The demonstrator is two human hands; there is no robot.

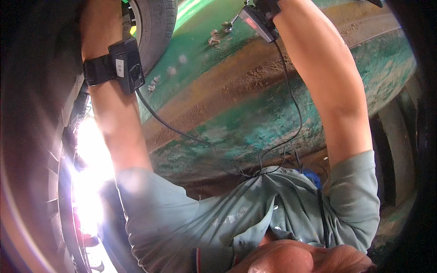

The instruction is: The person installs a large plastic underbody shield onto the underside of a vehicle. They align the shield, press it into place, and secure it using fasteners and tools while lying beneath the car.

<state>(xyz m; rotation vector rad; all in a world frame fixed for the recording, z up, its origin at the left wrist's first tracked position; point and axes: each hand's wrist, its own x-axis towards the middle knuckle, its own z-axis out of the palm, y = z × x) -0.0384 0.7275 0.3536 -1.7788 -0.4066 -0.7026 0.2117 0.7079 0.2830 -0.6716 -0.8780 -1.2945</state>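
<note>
Oddly, the head view looked down the person's own chest, with both forearms stretched up and away toward the top of the picture. The left forearm (107, 91) carried a black strapped box (127, 66) on the wrist, and it ran up beside a dark tyre (157, 22) whose tread filled the upper left. The left hand itself was lost past the top edge in shadow, so whether its fingers were clenched or released could not be told. The right forearm (318, 77) wore a second strapped box with a red face (257, 20), and the right hand was likewise cut off by the top edge; its fingers could not be read either. Thin black cables (291, 104) trailed from both wrist boxes down to the grey-green shirt (218, 218).

Between the arms lay a worn green floor (255, 123) crossed by a brown, dirty band. On it, just beside the tyre, sat a few small metal pieces (214, 37), possibly wheel nuts, well apart from either wrist. Another cluster of pale bits (154, 83) lay lower, near the left wrist box. Strong glare (91, 168) burned out the left side next to a second tyre tread (41, 150).

As a judgement, the work at the wheel seemed midway: loose fasteners lay on the floor, and both hands were up at the wheel.
</note>
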